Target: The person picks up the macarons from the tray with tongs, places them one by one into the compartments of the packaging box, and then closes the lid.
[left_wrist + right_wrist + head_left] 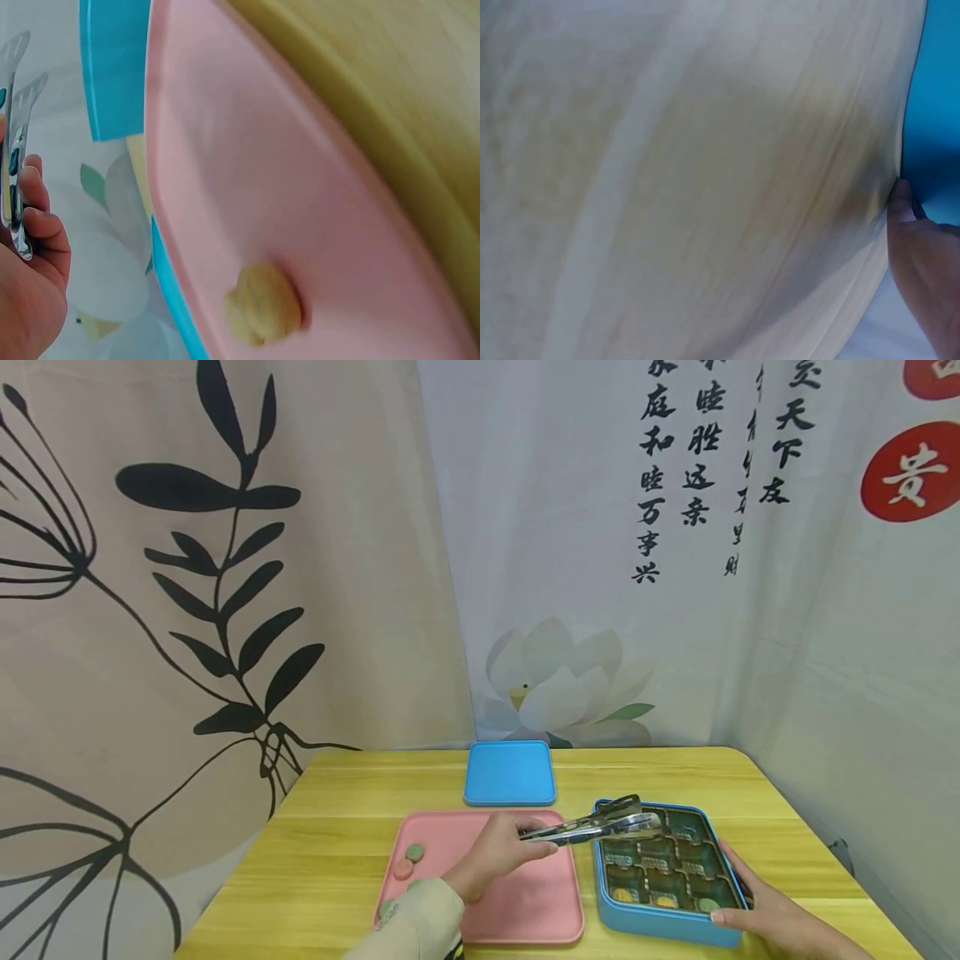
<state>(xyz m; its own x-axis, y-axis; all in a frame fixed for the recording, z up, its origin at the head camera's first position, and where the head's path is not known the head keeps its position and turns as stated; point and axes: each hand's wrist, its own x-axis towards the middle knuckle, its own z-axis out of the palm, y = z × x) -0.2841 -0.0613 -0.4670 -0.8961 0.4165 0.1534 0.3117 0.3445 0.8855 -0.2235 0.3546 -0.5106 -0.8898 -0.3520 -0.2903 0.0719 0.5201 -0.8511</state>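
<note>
My left hand (498,853) grips a pair of metal tongs (577,832) over the pink tray (528,914). The tongs' tips reach above the blue box (652,923), apart in the left wrist view with nothing visible between them. Inside the box is a dark divided insert; its front row holds two yellow pieces (622,895) and a green one (707,905). My right hand (772,910) holds the box by its near right corner, thumb at the front. On the tray's left lie small macaron-like pieces, green (415,852) and pink (403,868); a yellow one (266,304) shows in the left wrist view.
A flat blue lid or tray (510,774) lies behind the pink tray. Everything stands on a yellow wood-grain table (300,877). Printed curtains (375,568) hang behind the table and along its right side.
</note>
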